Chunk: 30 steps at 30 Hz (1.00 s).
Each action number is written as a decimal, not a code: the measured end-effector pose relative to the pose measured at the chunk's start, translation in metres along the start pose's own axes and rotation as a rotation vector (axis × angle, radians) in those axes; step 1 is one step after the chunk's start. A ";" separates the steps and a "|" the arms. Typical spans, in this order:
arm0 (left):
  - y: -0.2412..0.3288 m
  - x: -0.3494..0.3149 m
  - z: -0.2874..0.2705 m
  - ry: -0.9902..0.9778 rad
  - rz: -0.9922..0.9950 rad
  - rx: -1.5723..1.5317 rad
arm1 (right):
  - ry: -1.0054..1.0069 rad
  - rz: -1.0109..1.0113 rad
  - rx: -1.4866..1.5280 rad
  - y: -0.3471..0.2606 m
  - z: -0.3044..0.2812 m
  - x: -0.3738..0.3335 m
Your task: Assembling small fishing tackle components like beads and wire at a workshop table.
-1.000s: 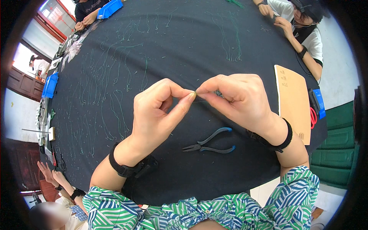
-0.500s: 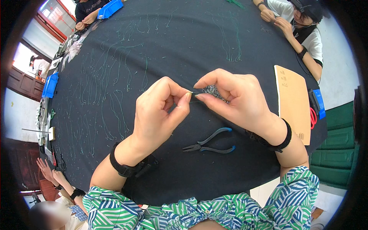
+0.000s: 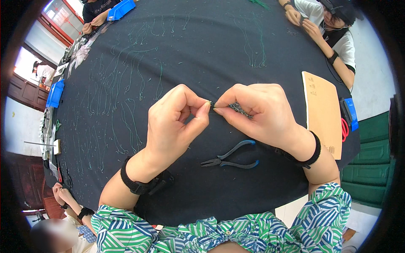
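My left hand [image 3: 175, 116] is closed in a pinch, thumb and forefinger holding a fine green thread [image 3: 212, 103] whose end is too small to make out. My right hand [image 3: 261, 110] pinches at the same spot, its fingertips a finger's width from the left ones. What lies between its thumb and forefinger is mostly hidden. Beyond the right fingers, partly covered by them, is a small heap of shiny metal pieces [image 3: 241, 109]. Pliers [image 3: 230, 160] with blue-tipped handles lie on the black cloth below the hands, jaws apart and pointing left.
Many green threads [image 3: 139, 76] with small pieces at their ends lie over the black cloth [image 3: 190, 55]. A tan paper pad [image 3: 322, 114] and red-handled scissors [image 3: 345, 128] are at the right. Blue trays [image 3: 55, 93] stand at the left edge. Other people sit round the table.
My right thumb and forefinger have closed together and come slightly nearer the left fingertips. At lower left, another person's hands have drawn together. The pliers have not moved.
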State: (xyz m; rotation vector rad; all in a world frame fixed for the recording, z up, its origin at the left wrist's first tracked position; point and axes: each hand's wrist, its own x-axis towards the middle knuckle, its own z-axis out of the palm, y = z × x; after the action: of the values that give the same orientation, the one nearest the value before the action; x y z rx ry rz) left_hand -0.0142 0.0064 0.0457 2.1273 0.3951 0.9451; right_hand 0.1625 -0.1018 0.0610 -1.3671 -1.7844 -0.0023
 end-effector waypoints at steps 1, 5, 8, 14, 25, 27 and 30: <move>0.000 0.000 0.000 0.003 0.006 -0.001 | 0.007 -0.013 -0.005 0.001 0.001 0.000; 0.001 0.000 -0.001 0.002 -0.001 0.005 | 0.006 0.062 -0.032 -0.002 -0.002 0.002; 0.001 0.000 -0.001 -0.023 -0.033 -0.024 | -0.127 0.191 -0.094 -0.009 -0.010 0.003; -0.002 -0.001 -0.004 -0.120 -0.148 -0.121 | -0.058 0.192 0.031 -0.003 -0.012 0.003; -0.003 -0.001 -0.007 -0.150 -0.222 -0.208 | -0.103 0.334 0.283 0.000 -0.022 0.007; -0.001 0.000 -0.008 -0.164 -0.237 -0.215 | -0.103 0.332 0.281 0.000 -0.022 0.007; -0.001 0.000 -0.008 -0.190 -0.257 -0.230 | -0.081 0.388 0.365 0.002 -0.022 0.007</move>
State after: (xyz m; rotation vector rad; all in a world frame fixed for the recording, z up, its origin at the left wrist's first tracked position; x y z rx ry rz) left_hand -0.0198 0.0113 0.0490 1.8832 0.4292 0.6052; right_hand 0.1774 -0.1062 0.0782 -1.4301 -1.4654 0.5668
